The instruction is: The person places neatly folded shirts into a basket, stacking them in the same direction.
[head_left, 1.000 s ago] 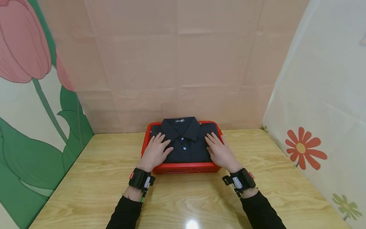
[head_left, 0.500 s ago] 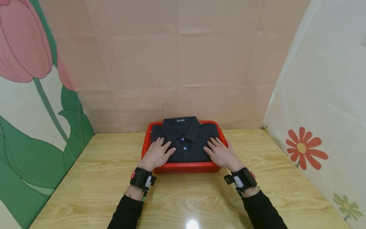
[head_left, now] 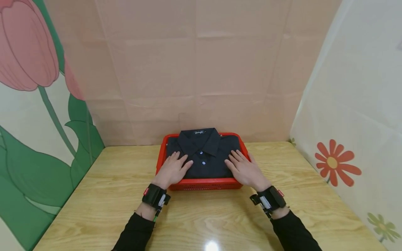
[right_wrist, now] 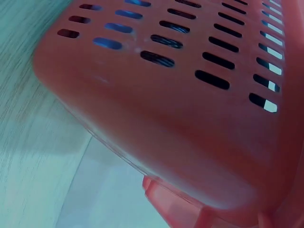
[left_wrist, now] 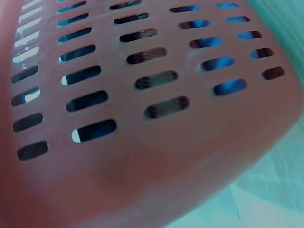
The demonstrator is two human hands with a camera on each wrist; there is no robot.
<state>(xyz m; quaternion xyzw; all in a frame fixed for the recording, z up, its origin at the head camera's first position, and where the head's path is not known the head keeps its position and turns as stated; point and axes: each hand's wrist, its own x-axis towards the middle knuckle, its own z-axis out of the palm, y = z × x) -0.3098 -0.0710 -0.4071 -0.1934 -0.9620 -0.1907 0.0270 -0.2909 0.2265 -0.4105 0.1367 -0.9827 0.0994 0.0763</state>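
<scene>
Nearest, bare wooden table. Then left hand and right hand, palms down, fingers straight and slightly spread, pressing flat on folded dark shirt. Shirt lying collar-far inside red slotted basket at table's far edge, just before pink backdrop.

Head view bright, even; lamp glare on table; edges warped. Wrist views blurred, teal-tinted.

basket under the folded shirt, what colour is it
Red, with slotted walls; the basket shows truest in the head view.
</scene>
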